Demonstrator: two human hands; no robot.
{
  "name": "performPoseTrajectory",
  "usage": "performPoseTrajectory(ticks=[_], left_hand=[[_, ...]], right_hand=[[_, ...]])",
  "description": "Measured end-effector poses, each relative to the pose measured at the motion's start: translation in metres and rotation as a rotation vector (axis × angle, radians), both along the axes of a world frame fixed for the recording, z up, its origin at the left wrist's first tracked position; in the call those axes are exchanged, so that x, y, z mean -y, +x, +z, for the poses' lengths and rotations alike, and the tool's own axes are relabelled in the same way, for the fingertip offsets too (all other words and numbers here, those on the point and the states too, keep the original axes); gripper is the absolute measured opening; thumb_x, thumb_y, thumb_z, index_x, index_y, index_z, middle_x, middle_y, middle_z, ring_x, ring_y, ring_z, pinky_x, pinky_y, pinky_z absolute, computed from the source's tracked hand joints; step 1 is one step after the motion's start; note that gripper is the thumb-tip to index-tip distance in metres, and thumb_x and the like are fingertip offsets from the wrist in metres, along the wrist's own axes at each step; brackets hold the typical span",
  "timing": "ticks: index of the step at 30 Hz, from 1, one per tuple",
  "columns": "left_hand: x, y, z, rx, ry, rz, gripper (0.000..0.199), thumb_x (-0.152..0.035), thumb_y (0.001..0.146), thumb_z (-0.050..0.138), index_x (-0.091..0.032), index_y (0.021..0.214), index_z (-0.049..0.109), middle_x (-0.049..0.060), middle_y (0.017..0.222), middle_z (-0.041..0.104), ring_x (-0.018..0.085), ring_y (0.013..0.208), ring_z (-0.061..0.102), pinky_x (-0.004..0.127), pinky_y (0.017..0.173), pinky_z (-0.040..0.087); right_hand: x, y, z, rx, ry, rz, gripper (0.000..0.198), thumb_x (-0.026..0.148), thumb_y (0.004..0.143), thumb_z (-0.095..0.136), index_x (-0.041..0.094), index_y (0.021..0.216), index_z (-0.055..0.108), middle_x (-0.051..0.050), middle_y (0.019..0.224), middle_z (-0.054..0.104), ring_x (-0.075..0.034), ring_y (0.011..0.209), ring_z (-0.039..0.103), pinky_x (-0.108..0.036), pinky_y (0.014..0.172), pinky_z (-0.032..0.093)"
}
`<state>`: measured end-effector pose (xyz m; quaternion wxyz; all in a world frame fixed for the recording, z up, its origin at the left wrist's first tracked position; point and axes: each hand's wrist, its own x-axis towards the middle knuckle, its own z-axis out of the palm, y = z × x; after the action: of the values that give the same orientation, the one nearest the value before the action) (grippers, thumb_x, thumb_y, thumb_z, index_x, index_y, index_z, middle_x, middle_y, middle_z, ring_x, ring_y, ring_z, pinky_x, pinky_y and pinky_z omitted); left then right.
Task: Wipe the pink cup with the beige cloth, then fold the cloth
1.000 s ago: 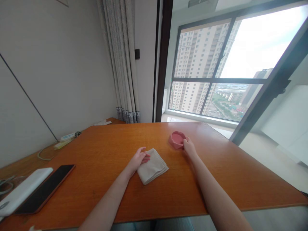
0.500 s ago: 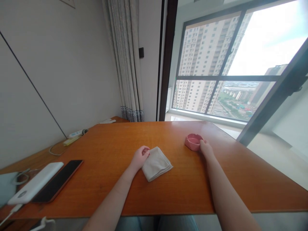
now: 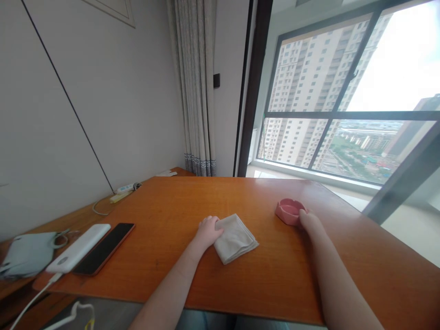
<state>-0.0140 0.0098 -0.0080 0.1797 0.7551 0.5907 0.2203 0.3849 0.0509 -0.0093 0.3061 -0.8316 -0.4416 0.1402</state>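
Note:
A folded, pale grey cloth (image 3: 236, 238) lies on the wooden table in front of me. My left hand (image 3: 209, 231) rests palm down at the cloth's left edge. Its fingers lie on the tabletop and its thumb touches the cloth. Farther right, a pink ashtray (image 3: 288, 217) with a notched rim stands upright on the table. My right hand (image 3: 310, 222) grips its right side, with the thumb at the rim. The fingers behind the ashtray's wall are partly hidden.
On the left of the table (image 3: 165, 206) lie a black phone (image 3: 105, 247) and a white power bank (image 3: 79, 247) with a cable. Past them are a pale pouch (image 3: 29, 254) and a power strip (image 3: 125, 188). A curtain (image 3: 197, 91) and window stand behind.
The view has turned left, so everything sits farther right. My left hand has gone from curled to flatter, its thumb on the cloth. My right hand stays on the ashtray.

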Motion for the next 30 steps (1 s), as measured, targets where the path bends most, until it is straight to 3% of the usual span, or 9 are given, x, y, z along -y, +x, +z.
performPoseTrajectory(ticks=[4,9,16,20,22,24,26,28,30], left_hand=[[-0.002,0.000,-0.001,-0.012,-0.010,-0.002,0.019,-0.032,0.073,0.058,-0.019,0.086,0.060,0.008,0.095,0.060,0.023,0.093,0.055,0.031,0.080,0.039],[-0.002,0.000,0.000,0.069,0.023,-0.112,0.011,-0.027,0.075,0.054,-0.019,0.082,0.057,0.006,0.091,0.060,0.020,0.087,0.055,0.028,0.075,0.040],[0.001,0.002,0.005,0.044,0.090,-0.189,0.028,-0.019,0.075,0.050,-0.023,0.101,0.060,0.006,0.105,0.059,0.022,0.102,0.052,0.032,0.088,0.035],[0.002,0.006,0.006,-0.007,0.112,-0.152,0.016,-0.015,0.071,0.052,-0.021,0.084,0.059,0.005,0.095,0.060,0.022,0.095,0.053,0.033,0.084,0.035],[0.003,0.008,0.007,0.013,0.113,-0.138,0.012,-0.014,0.071,0.050,-0.021,0.078,0.056,0.004,0.087,0.061,0.021,0.089,0.054,0.033,0.082,0.035],[0.003,0.008,0.007,0.102,0.105,-0.159,0.010,-0.014,0.073,0.047,-0.021,0.076,0.053,0.003,0.081,0.061,0.019,0.083,0.055,0.032,0.079,0.036],[0.001,0.009,0.007,0.281,0.071,-0.183,0.008,-0.014,0.073,0.046,-0.021,0.076,0.049,0.001,0.079,0.061,0.018,0.079,0.055,0.030,0.075,0.038],[-0.001,0.009,0.006,0.521,-0.018,-0.201,0.010,-0.015,0.071,0.047,-0.021,0.078,0.048,0.000,0.077,0.060,0.016,0.076,0.055,0.027,0.071,0.039],[-0.003,0.009,0.005,0.779,-0.135,-0.211,0.015,-0.017,0.069,0.051,-0.020,0.083,0.049,-0.001,0.076,0.061,0.015,0.076,0.056,0.025,0.069,0.041]], right_hand=[[0.000,0.002,0.000,-0.013,-0.060,-0.023,0.039,0.035,0.082,0.036,0.017,0.109,0.057,-0.010,0.073,0.064,-0.026,0.069,0.063,-0.039,0.067,0.048],[0.001,0.004,0.000,0.002,-0.078,-0.050,0.040,0.035,0.080,0.038,0.015,0.108,0.059,-0.014,0.084,0.065,-0.028,0.080,0.064,-0.040,0.070,0.049],[0.001,0.002,0.003,0.004,-0.097,-0.102,0.038,0.034,0.080,0.040,0.014,0.104,0.062,-0.018,0.094,0.063,-0.029,0.091,0.063,-0.041,0.074,0.049],[0.011,-0.010,0.019,0.009,-0.100,-0.178,0.050,0.040,0.083,0.036,0.010,0.119,0.053,-0.025,0.110,0.056,-0.035,0.099,0.059,-0.048,0.078,0.046],[0.018,-0.028,0.032,0.067,0.023,-0.199,0.059,0.045,0.085,0.033,0.009,0.131,0.040,-0.027,0.123,0.046,-0.036,0.107,0.054,-0.048,0.085,0.042],[0.024,-0.058,0.040,0.161,0.307,-0.082,0.057,0.043,0.088,0.030,0.010,0.134,0.035,-0.023,0.124,0.045,-0.032,0.108,0.052,-0.043,0.089,0.039],[0.027,-0.096,0.039,0.156,0.465,0.278,0.047,0.034,0.091,0.024,0.011,0.127,0.042,-0.017,0.114,0.054,-0.026,0.104,0.052,-0.040,0.092,0.037],[0.028,-0.135,0.027,0.137,0.409,0.503,0.034,0.032,0.086,0.039,0.015,0.109,0.057,-0.008,0.091,0.062,-0.020,0.086,0.057,-0.030,0.082,0.042],[0.030,-0.168,0.010,0.140,0.329,0.649,0.024,0.033,0.081,0.051,0.018,0.095,0.063,-0.005,0.081,0.061,-0.018,0.078,0.057,-0.027,0.076,0.043]])
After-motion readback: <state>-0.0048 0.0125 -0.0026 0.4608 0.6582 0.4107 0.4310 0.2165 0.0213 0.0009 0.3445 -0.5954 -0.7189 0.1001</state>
